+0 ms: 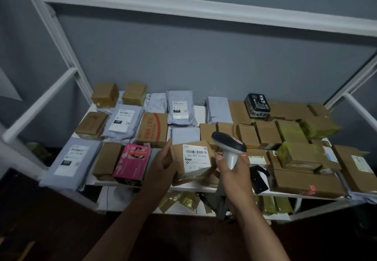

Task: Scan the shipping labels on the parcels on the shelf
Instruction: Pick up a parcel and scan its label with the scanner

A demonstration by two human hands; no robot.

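A white metal shelf (201, 112) fills the view beyond both hands, its deck covered with parcels laid flat. Grey poly mailers (70, 161) are seen to the left of the left hand and further back, several with white labels facing up. Brown cardboard boxes (306, 180) are packed close together to the right of the right hand, some wrapped in yellowish tape. A pink box (132, 161) is found just left of the left hand, and a black box (257, 105) is set well behind the right hand.

Both forearms are extended forward and upward from the bottom edge. A brown cardboard parcel (194, 161) is held between the two hands at the shelf's front edge, tilted so that its white shipping label (196, 158) with barcode faces upward. The left hand (162, 161) is curled round the parcel's left edge, thumb on top. The right hand (234, 176) is wrapped round the pale handle of a barcode scanner (229, 146), whose dark head is raised just right of the label and angled towards the left
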